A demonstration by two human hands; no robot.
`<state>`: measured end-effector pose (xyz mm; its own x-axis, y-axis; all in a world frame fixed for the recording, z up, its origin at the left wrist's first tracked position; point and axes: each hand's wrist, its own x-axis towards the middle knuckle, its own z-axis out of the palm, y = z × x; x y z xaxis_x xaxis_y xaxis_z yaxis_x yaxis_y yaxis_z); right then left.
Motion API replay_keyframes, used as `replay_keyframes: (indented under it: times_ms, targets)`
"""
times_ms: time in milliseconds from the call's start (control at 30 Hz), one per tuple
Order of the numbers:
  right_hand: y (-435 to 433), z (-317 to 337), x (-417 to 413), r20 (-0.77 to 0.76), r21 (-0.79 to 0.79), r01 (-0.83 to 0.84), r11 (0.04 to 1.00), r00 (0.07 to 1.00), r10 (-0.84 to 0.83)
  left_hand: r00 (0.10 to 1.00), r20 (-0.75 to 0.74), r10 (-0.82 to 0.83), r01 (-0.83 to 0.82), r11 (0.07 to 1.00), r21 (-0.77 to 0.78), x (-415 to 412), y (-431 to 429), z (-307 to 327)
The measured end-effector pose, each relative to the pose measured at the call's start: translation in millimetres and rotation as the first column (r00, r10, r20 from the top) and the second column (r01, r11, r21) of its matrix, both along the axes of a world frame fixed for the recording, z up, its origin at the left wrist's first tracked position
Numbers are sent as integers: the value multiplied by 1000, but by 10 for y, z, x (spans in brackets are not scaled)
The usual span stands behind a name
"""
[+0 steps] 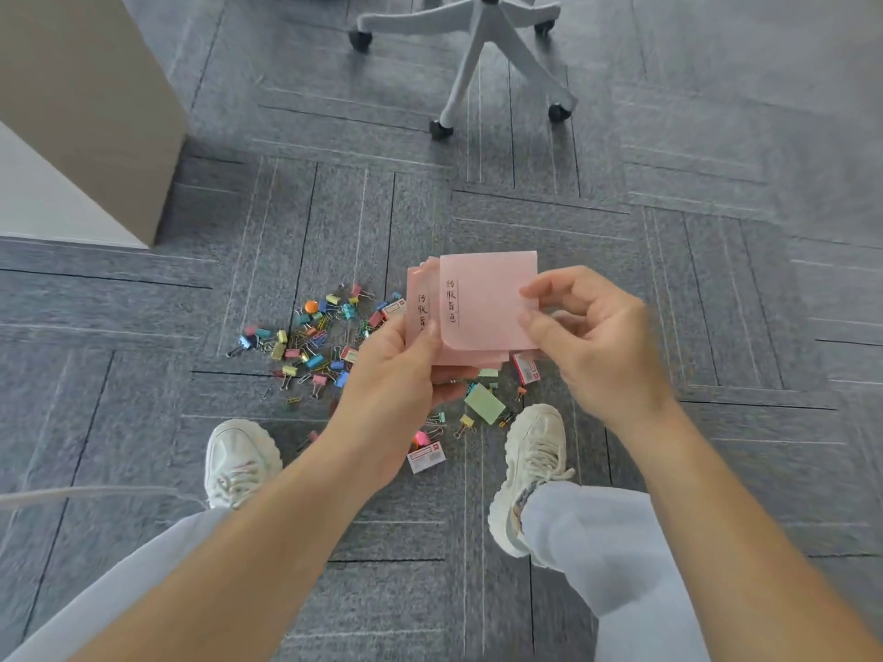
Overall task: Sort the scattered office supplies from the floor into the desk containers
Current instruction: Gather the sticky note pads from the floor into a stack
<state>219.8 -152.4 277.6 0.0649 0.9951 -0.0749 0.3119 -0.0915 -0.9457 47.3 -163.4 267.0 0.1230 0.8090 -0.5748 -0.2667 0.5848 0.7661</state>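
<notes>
Pink sticky notes (482, 308), upright with printed edge leftward, pinched between both hands (396, 370) (592, 341).

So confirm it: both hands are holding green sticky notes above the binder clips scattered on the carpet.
Not green. The head view shows the left hand and right hand holding pink sticky notes above the binder clips on the carpet.

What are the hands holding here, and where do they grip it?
A stack of pale pink square paper notes. The left hand clamps the stack's lower left edge, thumb on the front; the right hand pinches the front sheet's right edge.
</notes>
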Motion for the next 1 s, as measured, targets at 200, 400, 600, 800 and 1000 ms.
replay_keyframes:
  times_ms: [200, 400, 600, 800, 1000]
  targets:
    - [65, -199, -105, 248, 20, -38, 999, 968, 32, 998, -18, 53, -53, 999, -8, -30, 98, -72]
    - [116, -172, -183, 387, 49, -251, 967, 897, 214, 991, -116, -62, 77, 989, 126, 4, 74, -111]
    - [76, -205, -150, 443, -41, -220, 975, 870, 215, 987, -156, -42, 67, 985, 158, 14, 65, -155]
    - [137, -187, -149, 359, -93, -114, 989, 923, 140, 982, -172, -75, 101, 984, 150, 0, 80, -152]
    - [177, -215, -215, 256, -199, 0, 980, 965, 52, 992, -101, -78, 92, 986, 136, 6, 110, -73]
